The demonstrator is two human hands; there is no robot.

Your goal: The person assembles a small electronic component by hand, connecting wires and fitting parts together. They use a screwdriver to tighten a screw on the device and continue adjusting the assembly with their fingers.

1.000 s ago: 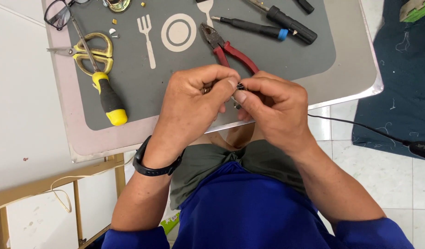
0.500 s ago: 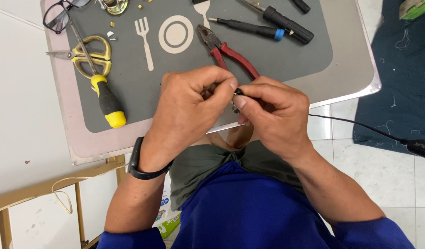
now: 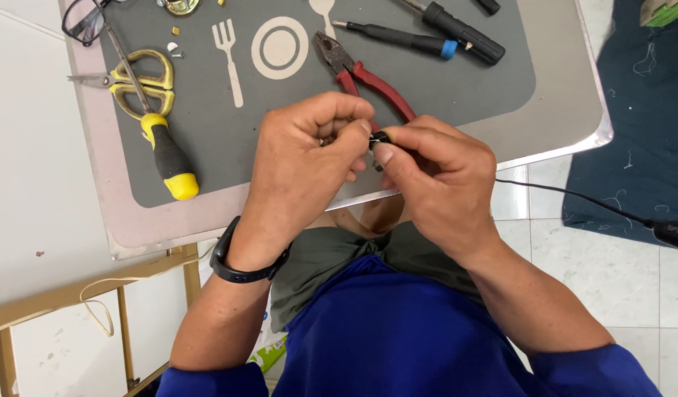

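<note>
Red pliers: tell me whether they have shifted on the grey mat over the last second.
No. The red pliers lie just right of the mat's printed plate ring, as before.

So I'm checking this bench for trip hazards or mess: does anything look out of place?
One thing: a black cable trails off the tray table's right edge, hanging over the floor. Small loose metal bits lie scattered on the grey mat beside the scissors. Otherwise nothing looks spilled or damaged.
</note>
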